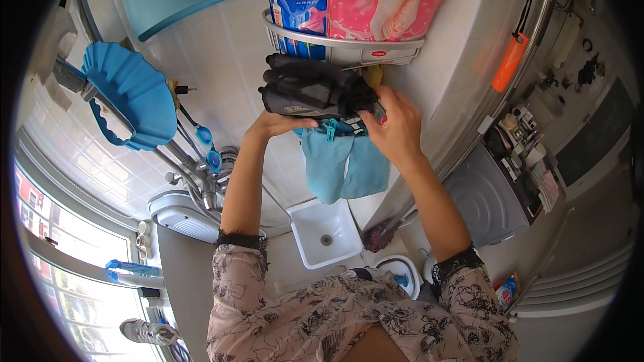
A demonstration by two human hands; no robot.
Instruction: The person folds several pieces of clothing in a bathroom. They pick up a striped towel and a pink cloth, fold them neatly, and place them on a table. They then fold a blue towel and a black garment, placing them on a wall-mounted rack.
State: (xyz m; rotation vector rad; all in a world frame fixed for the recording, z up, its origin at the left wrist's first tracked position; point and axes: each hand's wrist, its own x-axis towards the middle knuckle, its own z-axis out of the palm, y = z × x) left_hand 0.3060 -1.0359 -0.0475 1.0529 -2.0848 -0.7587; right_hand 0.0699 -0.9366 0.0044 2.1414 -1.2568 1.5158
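Note:
A bundle of black fabric gloves (308,87), with stubby finger-like ends to the left, is held up in front of the wall below a shelf. My left hand (280,123) supports its lower left side, thumb along the bottom edge and the other fingers hidden behind. At the dark, bunched cuff end, my right hand (397,127) is closed, thumb and fingers pinching the edge. Just below hangs a light teal cloth (329,167), with a teal clothes peg (331,130) at its top. What holds the cloth up is hidden behind the gloves and hands.
Above, a metal wall rack (349,45) holds a blue packet (300,0) and a pink packet (389,0). A blue pleated shower cap (131,97) and swimming goggles (208,147) hang left, near the taps (208,194). Below are a white basin (312,255) and toilet (406,271); right, a washing machine (479,191).

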